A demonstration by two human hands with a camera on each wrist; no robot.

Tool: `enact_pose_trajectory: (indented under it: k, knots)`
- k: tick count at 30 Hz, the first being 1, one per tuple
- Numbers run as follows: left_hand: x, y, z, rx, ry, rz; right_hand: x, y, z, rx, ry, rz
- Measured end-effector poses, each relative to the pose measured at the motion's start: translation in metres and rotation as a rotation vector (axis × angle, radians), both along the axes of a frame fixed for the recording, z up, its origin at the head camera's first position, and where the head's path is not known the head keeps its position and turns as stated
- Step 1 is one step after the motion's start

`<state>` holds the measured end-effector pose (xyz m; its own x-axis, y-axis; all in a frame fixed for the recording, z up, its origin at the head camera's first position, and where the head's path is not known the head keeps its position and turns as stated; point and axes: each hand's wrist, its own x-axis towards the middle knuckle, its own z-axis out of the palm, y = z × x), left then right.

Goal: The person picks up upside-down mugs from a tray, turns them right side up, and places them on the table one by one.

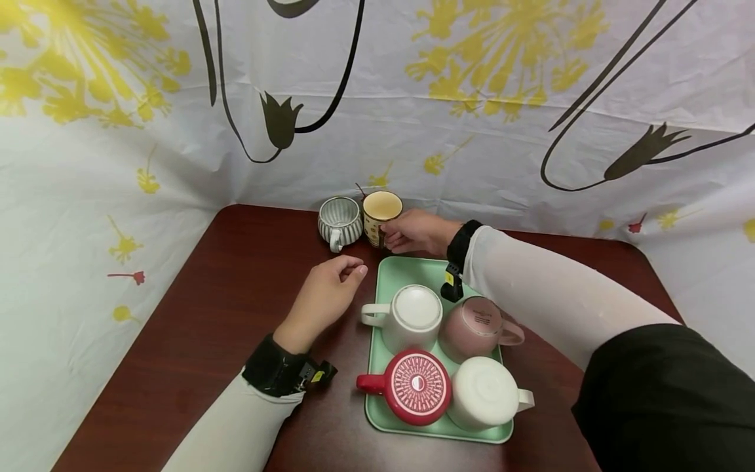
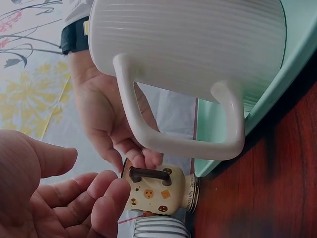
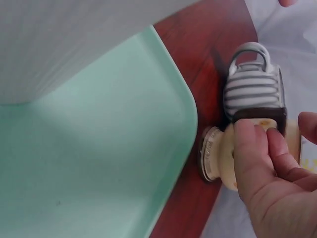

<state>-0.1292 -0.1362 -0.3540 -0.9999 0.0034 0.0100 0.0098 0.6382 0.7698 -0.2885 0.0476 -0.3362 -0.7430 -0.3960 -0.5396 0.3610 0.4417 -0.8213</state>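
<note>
My right hand [image 1: 394,237] grips a cream mug [image 1: 381,215] with small brown patterns and a dark handle; the mug stands upright on the table just past the green tray [image 1: 401,270]. In the right wrist view its fingers [image 3: 257,148] wrap the cream mug [image 3: 218,161]. Beside it, to the left, stands a grey striped mug [image 1: 340,221], also upright. My left hand [image 1: 352,269] hovers left of the tray with loosely curled fingers and holds nothing. In the left wrist view the cream mug [image 2: 158,193] lies beyond my left fingertips [image 2: 106,196].
On the tray several mugs stand upside down: a white ribbed one [image 1: 413,316], a pink one [image 1: 479,324], a red one [image 1: 416,388] and a plain white one [image 1: 487,393]. A flowered cloth [image 1: 118,164] walls in the brown table [image 1: 224,282] at the back and sides.
</note>
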Motion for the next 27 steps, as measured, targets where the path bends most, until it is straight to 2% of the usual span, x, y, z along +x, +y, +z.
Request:
enact_pose_trajectory:
  k: [4, 8, 14, 21, 27]
  knots:
    - [0.001, 0.002, 0.001, -0.001, -0.011, 0.000, 0.003, 0.015, 0.013, 0.073, 0.079, 0.063]
    - [0.001, 0.002, 0.001, -0.007, -0.017, 0.000, 0.007, 0.034, 0.027, 0.078, 0.183, 0.104]
    - [0.000, 0.000, 0.000, -0.039, -0.026, 0.000, 0.028, 0.075, 0.044, 0.086, 0.366, 0.122]
    - [0.001, -0.001, -0.005, -0.096, -0.012, -0.004, 0.065, 0.134, 0.049, 0.146, 0.562, 0.104]
    - [-0.001, 0.000, -0.008, -0.115, -0.005, -0.002, 0.097, 0.178, 0.035, 0.220, 0.643, 0.070]
